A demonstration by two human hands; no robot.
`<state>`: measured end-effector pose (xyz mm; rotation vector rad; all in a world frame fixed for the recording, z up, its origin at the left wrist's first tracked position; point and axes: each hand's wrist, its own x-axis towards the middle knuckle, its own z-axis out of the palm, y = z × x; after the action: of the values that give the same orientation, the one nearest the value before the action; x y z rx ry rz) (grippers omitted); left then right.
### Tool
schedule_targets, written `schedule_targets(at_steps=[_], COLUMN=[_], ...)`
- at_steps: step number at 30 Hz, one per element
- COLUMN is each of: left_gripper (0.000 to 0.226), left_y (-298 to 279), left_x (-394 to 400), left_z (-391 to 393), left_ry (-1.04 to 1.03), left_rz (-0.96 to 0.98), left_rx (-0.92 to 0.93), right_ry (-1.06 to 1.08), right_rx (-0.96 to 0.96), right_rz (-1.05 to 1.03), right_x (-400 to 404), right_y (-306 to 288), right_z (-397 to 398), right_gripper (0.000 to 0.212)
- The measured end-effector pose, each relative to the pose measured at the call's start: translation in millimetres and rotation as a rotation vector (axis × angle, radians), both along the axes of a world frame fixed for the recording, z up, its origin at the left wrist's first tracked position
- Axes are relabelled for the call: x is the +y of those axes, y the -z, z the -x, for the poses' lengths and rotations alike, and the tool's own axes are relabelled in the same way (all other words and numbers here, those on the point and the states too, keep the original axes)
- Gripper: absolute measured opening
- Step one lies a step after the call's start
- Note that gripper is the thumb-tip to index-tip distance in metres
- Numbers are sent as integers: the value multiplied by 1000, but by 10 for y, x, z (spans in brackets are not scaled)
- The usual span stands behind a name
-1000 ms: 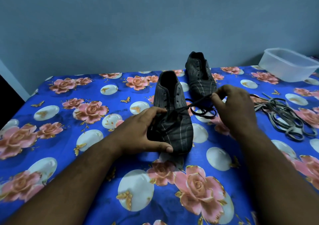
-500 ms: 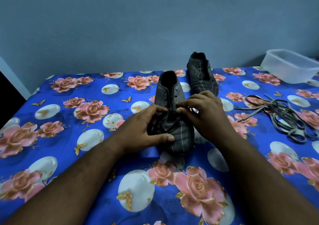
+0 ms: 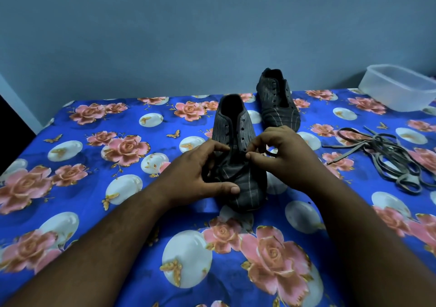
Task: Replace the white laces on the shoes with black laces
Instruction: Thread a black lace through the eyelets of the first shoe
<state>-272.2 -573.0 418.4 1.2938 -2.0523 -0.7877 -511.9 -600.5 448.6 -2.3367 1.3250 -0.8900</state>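
Note:
A dark striped shoe [image 3: 245, 186] lies in the middle of the blue flowered cloth, toe towards me. My left hand [image 3: 200, 174] grips its left side, thumb across the toe part. My right hand [image 3: 280, 155] is at the shoe's right eyelets and pinches the black lace [image 3: 269, 152] between thumb and fingers. The lace's course through the eyelets is mostly hidden by my fingers. The second dark shoe [image 3: 277, 104] lies behind it with bare eyelets. A loose heap of pale grey-white laces [image 3: 387, 158] lies to the right.
A clear plastic tub [image 3: 398, 87] stands at the far right against the blue wall. The flowered cloth [image 3: 94, 165] covers the whole surface; its left edge drops off beside a dark gap.
My right hand, which had pulled the black lace out to the right, came back to the shoe and now pinches the lace at the eyelets. The left hand has kept its grip.

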Motion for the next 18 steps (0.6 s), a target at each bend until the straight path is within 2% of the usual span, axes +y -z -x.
schedule_targets(at_steps=[4, 8, 13, 15, 18], left_gripper=[80, 79, 80, 80, 80], left_y=[-3, 1, 2, 6, 16], left_x=[-7, -14, -15, -20, -20], left_z=[6, -1, -3, 0, -1], left_ry=[2, 6, -7, -5, 0], left_rz=[-15, -19, -12, -11, -7], left_rx=[4, 14, 14, 12, 12], right_ry=[-76, -96, 139, 257, 386], right_rx=[-263, -456, -801, -756, -415], right_rz=[-148, -307, -148, 0, 144], right_x=[16, 12, -64, -114, -151], right_y=[-19, 4, -49, -25, 65], right_z=[-21, -35, 7, 78, 112], right_gripper=[14, 20, 4, 3, 2])
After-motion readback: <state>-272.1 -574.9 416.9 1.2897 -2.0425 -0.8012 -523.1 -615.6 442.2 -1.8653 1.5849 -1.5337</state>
